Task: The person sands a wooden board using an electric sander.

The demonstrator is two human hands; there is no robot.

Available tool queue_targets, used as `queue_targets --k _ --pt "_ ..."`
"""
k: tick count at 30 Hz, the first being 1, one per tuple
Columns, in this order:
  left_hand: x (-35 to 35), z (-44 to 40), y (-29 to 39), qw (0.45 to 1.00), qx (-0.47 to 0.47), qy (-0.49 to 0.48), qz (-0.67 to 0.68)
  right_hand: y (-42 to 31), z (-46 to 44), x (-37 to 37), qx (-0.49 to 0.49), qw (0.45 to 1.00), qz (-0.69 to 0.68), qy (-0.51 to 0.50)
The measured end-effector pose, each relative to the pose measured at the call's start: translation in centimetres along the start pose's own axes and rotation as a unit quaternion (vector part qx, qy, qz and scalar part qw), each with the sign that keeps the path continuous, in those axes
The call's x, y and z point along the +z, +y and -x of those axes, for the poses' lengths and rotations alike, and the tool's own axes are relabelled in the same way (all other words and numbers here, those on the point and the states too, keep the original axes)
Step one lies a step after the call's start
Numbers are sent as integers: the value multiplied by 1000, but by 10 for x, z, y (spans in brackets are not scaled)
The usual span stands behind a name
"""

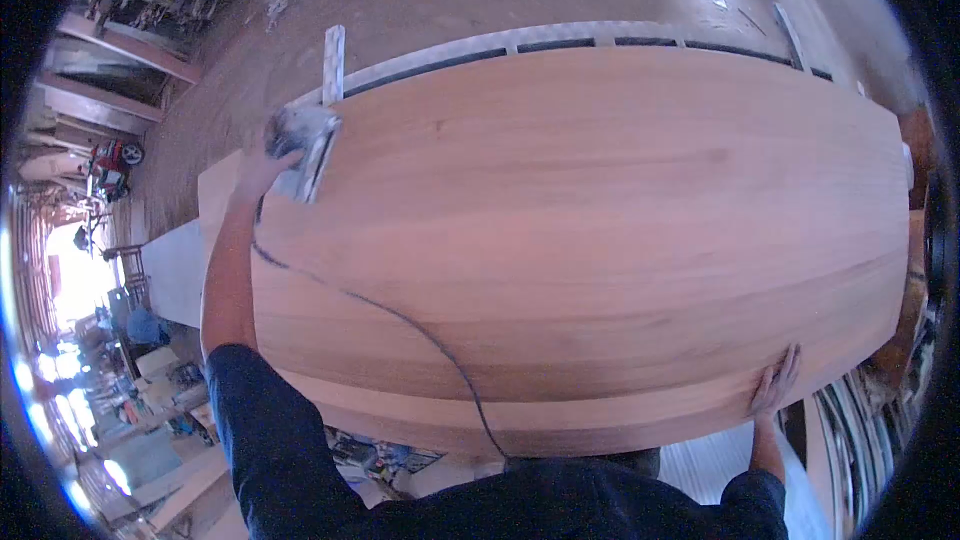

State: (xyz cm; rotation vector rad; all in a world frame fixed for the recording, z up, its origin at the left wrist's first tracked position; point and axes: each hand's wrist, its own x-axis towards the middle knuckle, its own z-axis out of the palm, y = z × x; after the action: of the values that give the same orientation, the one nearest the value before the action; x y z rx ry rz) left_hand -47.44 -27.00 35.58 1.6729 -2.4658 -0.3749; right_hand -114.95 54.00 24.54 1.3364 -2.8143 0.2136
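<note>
A wide, smooth wooden panel (pixel 580 210) lies flat in front of me. My left hand (pixel 264 162) is closed around an electric sander (pixel 312 145), whose flat base rests on the panel near its far left corner. The sander is slightly blurred, and part of its body is hidden by my fingers. Its dark cord (pixel 420 328) runs across the wood toward my body. Over at the near right edge, my right hand (pixel 776 382) lies on the panel with fingers stretched out, holding nothing.
Behind the panel runs a slatted frame (pixel 480 45) with an upright wooden strip (pixel 334 65). Lumber stacks (pixel 850 440) stand at the right. A red machine with wheels (pixel 112 165) sits on the floor at the left, near scattered boards and clutter.
</note>
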Motion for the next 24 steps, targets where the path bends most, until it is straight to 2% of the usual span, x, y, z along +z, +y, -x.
queue_targets --k 1,3,4,6,7,9,10,12,13,14,16,18,19,21,24 --pt "-7 9 -17 1000 -3 9 -19 -2 3 1 7 1000 -1 -4" --pt "-17 26 -53 995 -81 -30 49 2 6 1 71 996 57 11" --pt "-16 37 -75 998 -44 3 44 2 11 6 77 995 57 10" --pt "-14 60 -83 997 11 36 74 9 31 20 281 944 172 21" --pt "-14 71 -77 993 26 35 106 25 42 34 291 940 176 19" --pt "-12 85 -65 997 16 20 75 52 72 55 350 930 44 107" --pt "-13 91 -55 999 -3 18 40 51 78 53 358 927 48 102" --pt "-6 96 -26 999 0 0 51 51 72 59 488 867 -44 93" --pt "-2 94 -11 998 -3 -12 63 42 67 59 500 860 -43 93" --pt "-1 89 -3 1000 15 -16 -3 12 51 48 536 831 -92 117" --pt "9 75 24 997 56 -23 -44 5 50 47 579 790 -138 150" --pt "21 62 57 991 98 -26 -86 17 62 57 553 818 -90 133" --pt "28 53 79 988 116 -37 -93 17 62 55 565 809 -89 138" --pt "41 36 130 982 151 -55 -104 -19 42 31 608 784 -95 78" --pt "54 25 242 967 230 -65 -87 -17 46 32 639 755 -108 102"
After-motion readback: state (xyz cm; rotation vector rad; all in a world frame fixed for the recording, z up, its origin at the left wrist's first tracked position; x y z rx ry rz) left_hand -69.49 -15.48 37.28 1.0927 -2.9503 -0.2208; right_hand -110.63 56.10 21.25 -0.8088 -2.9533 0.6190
